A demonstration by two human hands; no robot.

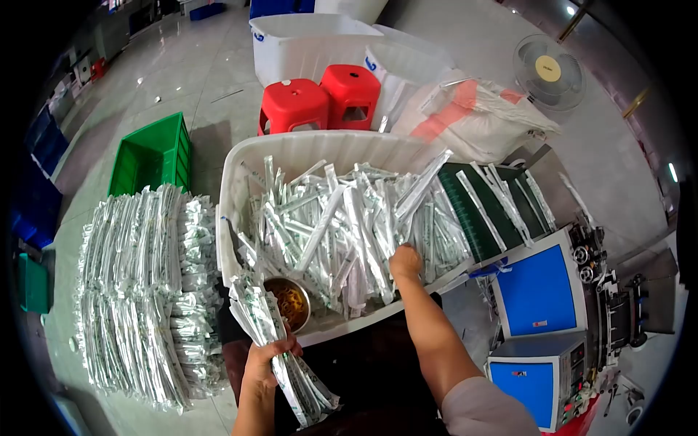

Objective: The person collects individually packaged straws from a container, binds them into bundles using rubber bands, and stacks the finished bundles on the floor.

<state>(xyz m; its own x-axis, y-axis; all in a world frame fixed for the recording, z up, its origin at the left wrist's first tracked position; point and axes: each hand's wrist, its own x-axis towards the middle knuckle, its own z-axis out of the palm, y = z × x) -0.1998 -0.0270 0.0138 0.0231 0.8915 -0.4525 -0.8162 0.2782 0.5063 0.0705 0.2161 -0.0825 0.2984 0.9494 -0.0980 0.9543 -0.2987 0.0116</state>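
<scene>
My left hand (270, 357) is wrapped around a bundle of long, thin silver-wrapped packets (294, 385) with green print, tilted at the near left of the white bin (236, 171). Many loose packets (320, 225) of the same kind lie crisscrossed inside that bin. Over its right part, my right hand (406, 263) is closed down among them; its fingertips are hidden, and I cannot make out what is between them. A metal bowl (294, 305) holding small yellowish-brown bands sits in the bin's near left corner, beside the bundle.
Stacked bundles of packets (131, 291) stand at left, with a green crate (149, 156) behind. Red stools (294, 105), white tubs (305, 43) and a woven sack (472, 120) are beyond the bin. A blue-panelled machine (538, 291) and conveyor (472, 218) adjoin its right side.
</scene>
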